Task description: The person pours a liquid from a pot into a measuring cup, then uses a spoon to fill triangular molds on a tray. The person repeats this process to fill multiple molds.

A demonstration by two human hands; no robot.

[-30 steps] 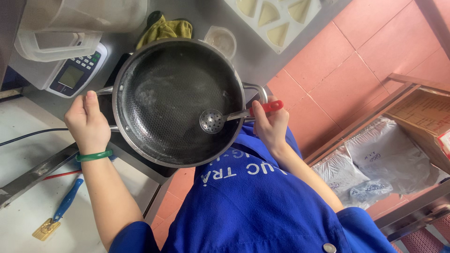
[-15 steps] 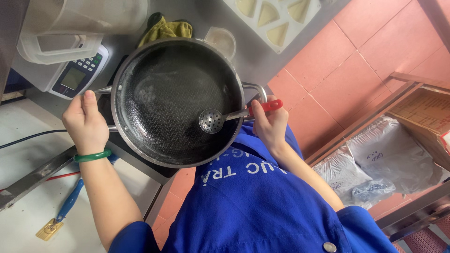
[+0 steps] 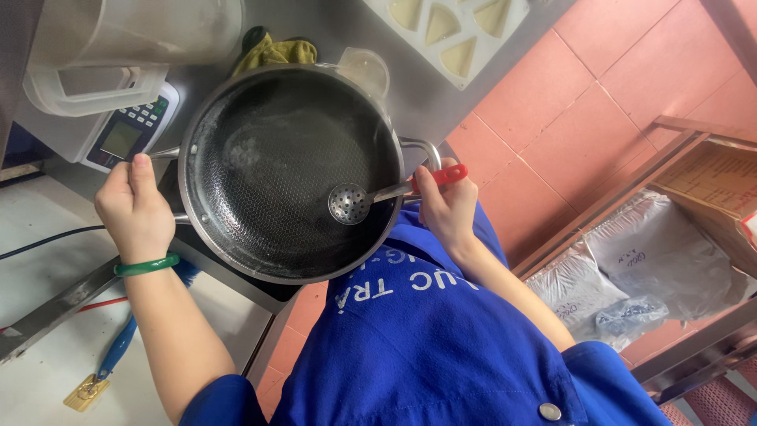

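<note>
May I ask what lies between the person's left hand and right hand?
In the head view, the dark round pan fills that stretch, with the red-handled skimmer resting its perforated bowl inside.

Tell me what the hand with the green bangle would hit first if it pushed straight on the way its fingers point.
The left hand grips a pan handle, fingers pointing up-frame. Straight on, it would likely meet the digital scale first, then the clear plastic jug; depth is hard to judge.
</note>
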